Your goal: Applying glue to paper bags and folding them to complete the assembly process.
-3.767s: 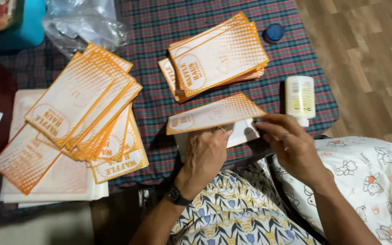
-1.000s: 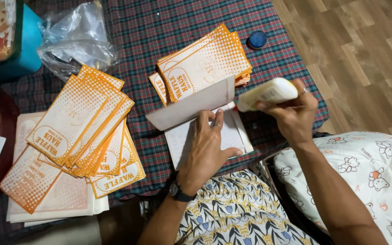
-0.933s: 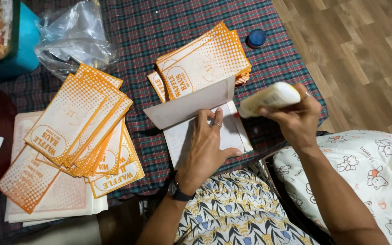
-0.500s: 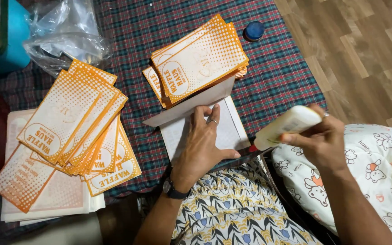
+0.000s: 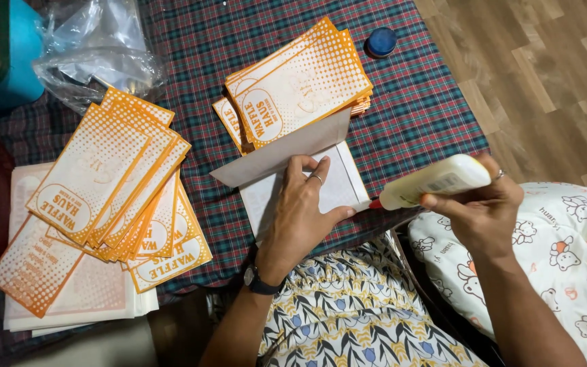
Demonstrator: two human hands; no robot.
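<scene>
Looking down from my head, I am pressing my left hand (image 5: 298,221) flat on a white paper sheet (image 5: 338,187) that is lying on the checked cloth (image 5: 416,115) of the table. My fingers are spread apart and not gripping anything. My thumb is pointing toward the right edge of the sheet. One flap of the paper (image 5: 287,149) is folding up just past my fingertips.

My right hand (image 5: 480,211) is closing tight around a pale glue bottle (image 5: 436,180). I am holding it on its side. Its red tip (image 5: 375,202) is pointing left and is touching, or almost touching, the right edge of the white sheet, close to my left thumb.

Just behind the flap, a pile of orange dotted paper bags (image 5: 297,88) is sitting on the cloth. A small blue cap (image 5: 380,42) is lying near that pile, toward the far corner of the table. On the left, a bigger fanned-out pile of the same orange bags (image 5: 113,187) is resting on some pale sheets (image 5: 69,299). Behind it, a crinkly clear plastic bag (image 5: 96,51) is lying beside a blue tub (image 5: 15,64).

I am wearing a dark watch (image 5: 259,280) on my left wrist. A white pillow with little cartoon pictures (image 5: 565,238) is sitting under my right arm.
</scene>
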